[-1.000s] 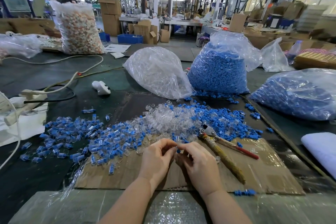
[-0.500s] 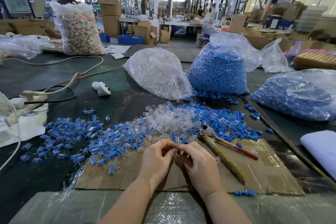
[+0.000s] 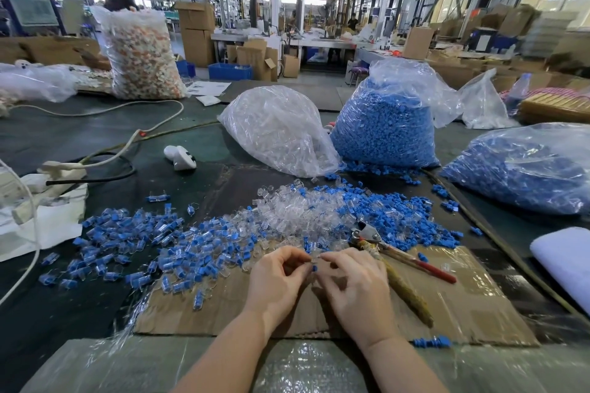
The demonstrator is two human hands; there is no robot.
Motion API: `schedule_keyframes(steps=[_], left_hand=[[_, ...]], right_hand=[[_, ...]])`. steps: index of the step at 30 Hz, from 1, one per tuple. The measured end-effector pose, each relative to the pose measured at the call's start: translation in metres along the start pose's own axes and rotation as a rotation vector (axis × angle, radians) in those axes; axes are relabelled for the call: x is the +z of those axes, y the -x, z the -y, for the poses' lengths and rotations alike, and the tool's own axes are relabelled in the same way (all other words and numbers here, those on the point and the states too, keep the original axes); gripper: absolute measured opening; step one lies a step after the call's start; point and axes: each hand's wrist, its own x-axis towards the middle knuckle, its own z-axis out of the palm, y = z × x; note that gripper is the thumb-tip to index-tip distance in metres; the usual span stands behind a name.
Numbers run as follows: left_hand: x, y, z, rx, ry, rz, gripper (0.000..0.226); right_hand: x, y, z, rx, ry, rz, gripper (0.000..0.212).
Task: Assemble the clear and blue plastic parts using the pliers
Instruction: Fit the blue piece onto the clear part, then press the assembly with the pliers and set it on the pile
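My left hand [image 3: 276,277] and my right hand [image 3: 354,284] meet fingertip to fingertip over the cardboard sheet [image 3: 472,306]. Between them they pinch a small clear piece with a blue plastic part [image 3: 314,268] at its end. The pliers [image 3: 392,262], with a red handle and a taped handle, lie on the cardboard just right of my right hand. A loose pile of clear parts [image 3: 300,217] and blue parts [image 3: 402,217] lies beyond my hands. Assembled clear-and-blue pieces [image 3: 127,242] spread to the left.
A bag of clear parts [image 3: 277,131] and two bags of blue parts [image 3: 386,128] [image 3: 526,166] stand behind the piles. White cables and a power strip [image 3: 60,169] lie at the left, a white handheld device [image 3: 180,156] near them. A white pad [image 3: 565,262] sits far right.
My hands have stayed in the same place, fingers working the small part between them. The pliers have not moved.
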Motion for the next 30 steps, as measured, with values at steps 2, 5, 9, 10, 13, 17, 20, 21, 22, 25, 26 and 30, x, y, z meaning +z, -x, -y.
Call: schedule_keyframes(steps=[2, 5, 9, 10, 13, 17, 20, 21, 22, 25, 26, 30], left_hand=[[0.0, 0.0, 0.001, -0.016, 0.013, 0.0, 0.018], [0.0, -0.001, 0.001, -0.019, -0.006, 0.004, 0.016], [-0.001, -0.001, -0.001, -0.017, -0.021, -0.003, 0.018], [-0.001, -0.001, -0.002, -0.021, -0.015, -0.001, 0.017], [-0.001, 0.0, -0.003, -0.033, -0.01, 0.002, 0.015], [-0.003, 0.0, -0.004, -0.043, -0.011, 0.006, 0.014], [-0.004, 0.0, -0.005, -0.042, -0.004, 0.002, 0.014], [-0.004, 0.0, -0.006, -0.05, 0.005, 0.0, 0.014], [-0.004, -0.001, -0.006, -0.068, 0.033, -0.004, 0.014], [-0.006, -0.005, -0.009, -0.174, 0.238, -0.012, 0.01], [-0.008, -0.007, -0.009, -0.205, 0.298, -0.013, 0.009], [-0.01, -0.015, -0.011, -0.316, 0.502, -0.029, 0.007]], right_hand=[[-0.005, -0.001, -0.003, 0.094, 0.1, -0.091, 0.026], [-0.019, -0.007, -0.015, 0.322, 0.292, -0.06, 0.036], [-0.037, -0.016, -0.043, 0.643, 0.549, 0.314, 0.065], [-0.038, -0.017, -0.047, 0.682, 0.529, 0.38, 0.069], [-0.04, -0.024, -0.051, 0.721, 0.511, 0.505, 0.071], [-0.043, -0.034, -0.05, 0.721, 0.526, 0.566, 0.06], [-0.044, -0.031, -0.047, 0.696, 0.538, 0.553, 0.055], [-0.044, -0.028, -0.046, 0.676, 0.548, 0.531, 0.051], [-0.045, -0.026, -0.045, 0.638, 0.562, 0.498, 0.045], [-0.052, -0.025, -0.04, 0.492, 0.536, 0.374, 0.03], [-0.055, -0.026, -0.037, 0.45, 0.502, 0.347, 0.029], [-0.066, -0.033, -0.015, 0.249, 0.408, 0.347, 0.03]])
